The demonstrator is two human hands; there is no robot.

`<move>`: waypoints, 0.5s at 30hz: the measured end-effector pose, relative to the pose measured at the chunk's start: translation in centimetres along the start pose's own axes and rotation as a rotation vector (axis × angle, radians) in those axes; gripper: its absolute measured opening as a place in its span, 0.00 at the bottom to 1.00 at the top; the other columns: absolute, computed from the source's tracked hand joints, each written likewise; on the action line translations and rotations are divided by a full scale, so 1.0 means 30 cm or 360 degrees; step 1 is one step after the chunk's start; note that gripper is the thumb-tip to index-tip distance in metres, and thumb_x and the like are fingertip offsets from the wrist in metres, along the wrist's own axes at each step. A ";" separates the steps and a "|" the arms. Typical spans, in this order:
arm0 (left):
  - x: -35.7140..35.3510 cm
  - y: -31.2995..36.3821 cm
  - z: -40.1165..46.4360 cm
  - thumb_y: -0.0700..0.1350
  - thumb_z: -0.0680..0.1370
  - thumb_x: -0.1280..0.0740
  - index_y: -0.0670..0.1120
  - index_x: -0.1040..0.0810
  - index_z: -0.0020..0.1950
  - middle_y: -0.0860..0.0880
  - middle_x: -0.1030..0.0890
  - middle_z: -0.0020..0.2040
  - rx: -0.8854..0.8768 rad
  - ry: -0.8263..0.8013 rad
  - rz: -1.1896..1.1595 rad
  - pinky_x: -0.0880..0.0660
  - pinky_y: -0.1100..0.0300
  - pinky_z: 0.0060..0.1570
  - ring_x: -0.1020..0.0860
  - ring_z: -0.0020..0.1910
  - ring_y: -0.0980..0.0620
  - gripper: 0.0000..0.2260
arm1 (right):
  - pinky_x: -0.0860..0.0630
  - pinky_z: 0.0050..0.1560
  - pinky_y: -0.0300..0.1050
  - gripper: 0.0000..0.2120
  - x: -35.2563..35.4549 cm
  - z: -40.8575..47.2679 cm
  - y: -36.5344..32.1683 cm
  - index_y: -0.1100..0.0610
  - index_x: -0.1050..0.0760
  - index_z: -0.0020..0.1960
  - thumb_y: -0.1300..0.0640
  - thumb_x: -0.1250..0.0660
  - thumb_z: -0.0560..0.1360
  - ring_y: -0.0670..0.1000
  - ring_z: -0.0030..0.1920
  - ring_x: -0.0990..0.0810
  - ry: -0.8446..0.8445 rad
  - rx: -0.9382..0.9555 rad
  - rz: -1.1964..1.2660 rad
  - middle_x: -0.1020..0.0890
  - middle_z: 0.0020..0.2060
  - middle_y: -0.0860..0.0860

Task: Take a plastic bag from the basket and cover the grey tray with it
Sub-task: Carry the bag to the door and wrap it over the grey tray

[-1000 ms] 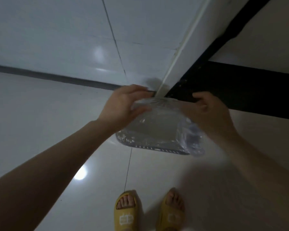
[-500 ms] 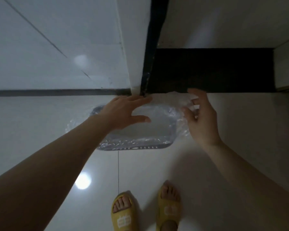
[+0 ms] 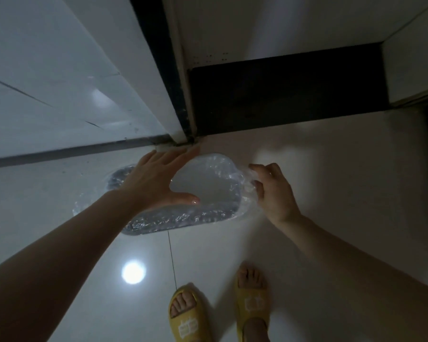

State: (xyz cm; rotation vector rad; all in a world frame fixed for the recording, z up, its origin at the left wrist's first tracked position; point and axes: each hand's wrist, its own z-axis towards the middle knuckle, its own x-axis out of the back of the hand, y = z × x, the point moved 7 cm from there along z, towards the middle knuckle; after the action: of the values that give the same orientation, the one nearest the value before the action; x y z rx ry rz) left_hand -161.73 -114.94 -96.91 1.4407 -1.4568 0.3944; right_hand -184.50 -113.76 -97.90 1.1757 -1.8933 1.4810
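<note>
Left hand [image 3: 156,180] lies spread flat on the bag [image 3: 223,169] over the tray [image 3: 208,193]; right hand [image 3: 272,191] pinches the bag's edge; no legible writing.

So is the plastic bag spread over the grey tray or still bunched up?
Spread: the plastic bag drapes across the grey tray, its right end gathered in the right hand.

No readable text appears; the yellow rubber slippers [image 3: 190,319] each carry a pale blocky emblem on the strap, too blurred to make out.
</note>
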 end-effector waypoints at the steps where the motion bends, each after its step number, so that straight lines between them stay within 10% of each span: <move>1: 0.002 -0.001 -0.003 0.76 0.61 0.41 0.59 0.53 0.74 0.47 0.39 0.75 0.0012 -0.0008 -0.0009 0.47 0.45 0.70 0.39 0.72 0.45 0.47 | 0.27 0.50 0.43 0.17 0.001 0.005 0.014 0.58 0.30 0.65 0.63 0.38 0.76 0.60 0.49 0.21 -0.0006 -0.0075 0.0043 0.26 0.55 0.62; 8: 0.136 -0.086 -0.184 0.71 0.62 0.35 0.59 0.50 0.74 0.47 0.47 0.77 0.0262 0.0405 -0.0273 0.48 0.36 0.70 0.44 0.73 0.44 0.46 | 0.29 0.51 0.39 0.22 0.204 -0.032 0.019 0.53 0.34 0.68 0.51 0.37 0.76 0.46 0.53 0.26 0.0240 -0.0324 0.0524 0.26 0.59 0.51; 15: 0.000 -0.271 -0.627 0.56 0.65 0.30 0.54 0.44 0.72 0.40 0.36 0.72 0.1492 0.0860 -0.1346 0.32 0.44 0.61 0.30 0.65 0.41 0.40 | 0.29 0.50 0.46 0.22 0.142 -0.228 -0.171 0.56 0.24 0.60 0.55 0.26 0.68 0.57 0.51 0.24 0.0137 0.0110 -0.0139 0.21 0.54 0.57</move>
State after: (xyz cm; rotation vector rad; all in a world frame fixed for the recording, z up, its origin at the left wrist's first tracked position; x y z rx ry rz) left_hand -146.78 -101.83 -91.93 2.2691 -0.0973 0.8817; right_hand -183.42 -109.06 -89.63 1.1903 -1.7246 1.5354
